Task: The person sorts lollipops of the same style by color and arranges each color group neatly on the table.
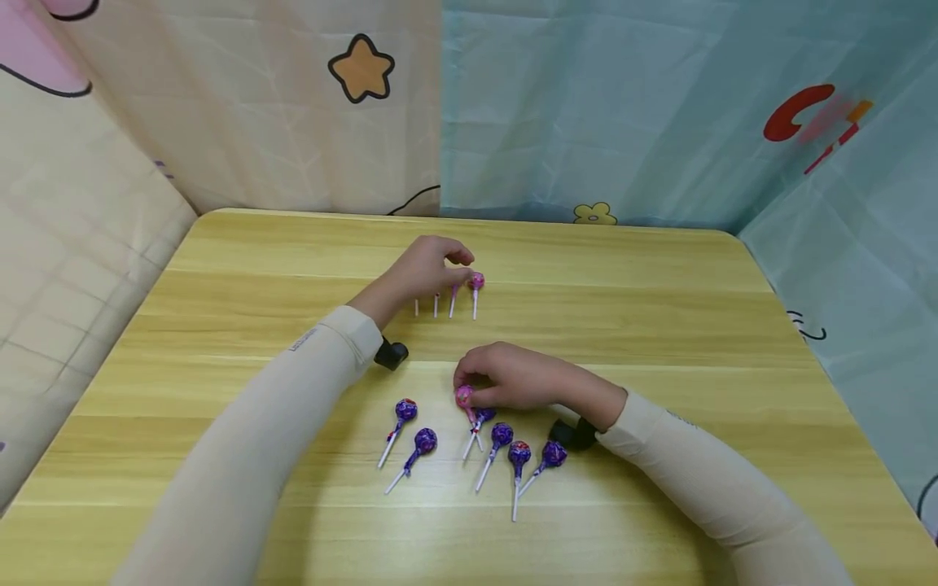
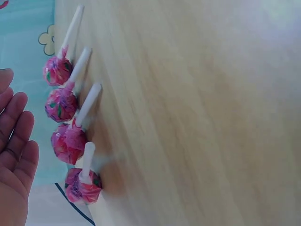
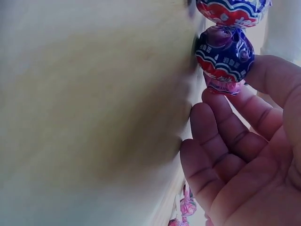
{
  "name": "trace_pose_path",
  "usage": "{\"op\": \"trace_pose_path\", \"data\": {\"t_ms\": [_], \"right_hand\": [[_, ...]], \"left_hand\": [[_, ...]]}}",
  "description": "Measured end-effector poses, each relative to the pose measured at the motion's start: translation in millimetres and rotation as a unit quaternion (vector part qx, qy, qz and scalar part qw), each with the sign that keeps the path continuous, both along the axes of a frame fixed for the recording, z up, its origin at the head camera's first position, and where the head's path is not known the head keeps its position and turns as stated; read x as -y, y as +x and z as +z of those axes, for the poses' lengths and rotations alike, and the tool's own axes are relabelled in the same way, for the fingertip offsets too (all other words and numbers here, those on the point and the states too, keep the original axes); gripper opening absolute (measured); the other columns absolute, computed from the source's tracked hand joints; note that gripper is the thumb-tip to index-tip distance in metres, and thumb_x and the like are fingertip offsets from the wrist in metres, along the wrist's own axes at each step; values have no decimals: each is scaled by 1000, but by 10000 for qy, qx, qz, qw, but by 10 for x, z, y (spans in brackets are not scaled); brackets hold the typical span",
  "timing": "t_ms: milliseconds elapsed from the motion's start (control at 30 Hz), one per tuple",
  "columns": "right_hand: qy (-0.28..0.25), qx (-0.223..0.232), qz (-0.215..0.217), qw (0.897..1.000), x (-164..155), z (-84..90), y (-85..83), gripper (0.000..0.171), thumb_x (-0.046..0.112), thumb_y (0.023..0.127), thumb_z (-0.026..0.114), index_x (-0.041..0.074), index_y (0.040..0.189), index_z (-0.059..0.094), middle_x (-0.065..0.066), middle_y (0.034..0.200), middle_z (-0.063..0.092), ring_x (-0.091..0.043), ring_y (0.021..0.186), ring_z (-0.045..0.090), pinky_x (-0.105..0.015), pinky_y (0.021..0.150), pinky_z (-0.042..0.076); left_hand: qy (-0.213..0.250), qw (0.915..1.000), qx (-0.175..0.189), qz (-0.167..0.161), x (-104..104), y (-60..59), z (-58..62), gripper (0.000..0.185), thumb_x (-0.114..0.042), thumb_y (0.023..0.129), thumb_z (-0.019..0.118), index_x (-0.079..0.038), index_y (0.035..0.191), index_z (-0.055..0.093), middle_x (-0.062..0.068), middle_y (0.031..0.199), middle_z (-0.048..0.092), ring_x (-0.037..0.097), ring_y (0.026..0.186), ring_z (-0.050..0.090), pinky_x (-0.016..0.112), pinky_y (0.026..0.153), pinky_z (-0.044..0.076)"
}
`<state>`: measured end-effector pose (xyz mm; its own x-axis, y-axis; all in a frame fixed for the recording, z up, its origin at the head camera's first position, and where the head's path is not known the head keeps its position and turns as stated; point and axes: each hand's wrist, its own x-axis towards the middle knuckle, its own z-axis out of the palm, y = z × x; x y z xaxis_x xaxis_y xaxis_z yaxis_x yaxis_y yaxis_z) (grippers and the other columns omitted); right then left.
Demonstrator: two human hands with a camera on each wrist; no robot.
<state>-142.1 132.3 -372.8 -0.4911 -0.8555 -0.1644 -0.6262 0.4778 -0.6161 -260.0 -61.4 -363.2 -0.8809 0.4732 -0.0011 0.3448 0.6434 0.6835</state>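
Pink-wrapped lollipops (image 2: 61, 104) lie in a row at the far part of the table, several of them, sticks pointing toward the person. My left hand (image 1: 423, 268) hovers around this row, its fingers loosely bent and apart from the candy in the left wrist view; it hides part of the row from the head view. Nearer the person, my right hand (image 1: 516, 376) pinches a pink lollipop (image 1: 465, 396) by its head between thumb and fingers. A purple lollipop (image 1: 484, 416) lies right beside it and mostly covers it in the right wrist view.
More purple lollipops lie in front of the right hand, among them one (image 1: 501, 434) and another (image 1: 519, 452) with its stick near a neighbour's (image 1: 554, 453). Two purple lollipops (image 1: 406, 409) lie to the left. Printed curtains (image 1: 586, 106) border the wooden table (image 1: 623, 301).
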Motion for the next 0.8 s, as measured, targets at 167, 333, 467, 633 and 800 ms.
{"op": "trace_pose_path", "data": {"t_ms": [167, 333, 467, 633, 800], "right_hand": [[-110, 45, -184, 9998, -25, 18, -11, 5, 20, 98, 64, 19, 101, 68, 12, 95, 62, -6, 87, 56, -27, 84, 48], [-250, 22, -285, 9993, -33, 36, -32, 6, 19, 98, 64, 18, 102, 68, 11, 99, 63, -6, 91, 57, -28, 87, 48], [-355, -57, -392, 9986, -30, 51, -54, 8, 18, 98, 64, 16, 103, 69, 10, 101, 64, -6, 95, 59, -29, 90, 48], [-470, -124, -510, 9975, -17, 59, -85, 9, 18, 98, 64, 15, 105, 70, 9, 101, 65, -6, 97, 60, -30, 91, 49], [-459, -178, -718, 9962, -16, 73, -108, 10, 19, 98, 65, 15, 105, 70, 9, 101, 65, -6, 94, 60, -30, 87, 50]], "left_hand": [[76, 10000, -50, -42, 22, 78, 37, 29, -24, 95, 68, -6, 117, 71, 5, 114, 67, 21, 110, 58, 39, 99, 44], [84, 9996, -191, -167, 62, 144, 36, 24, -20, 94, 69, -7, 114, 72, 5, 107, 69, 19, 100, 61, 36, 89, 49], [206, 9989, -255, -340, 100, 197, 38, 23, -20, 93, 70, -7, 111, 73, 3, 100, 69, 17, 91, 60, 34, 79, 49], [289, 9977, -311, -524, 148, 299, 75, 24, -20, 93, 71, -6, 112, 73, 1, 96, 68, 19, 80, 56, 33, 68, 47], [87, 9969, -361, -694, 212, 422, 137, 23, -19, 93, 71, -6, 111, 73, 3, 101, 70, 22, 91, 61, 35, 78, 49]]}}
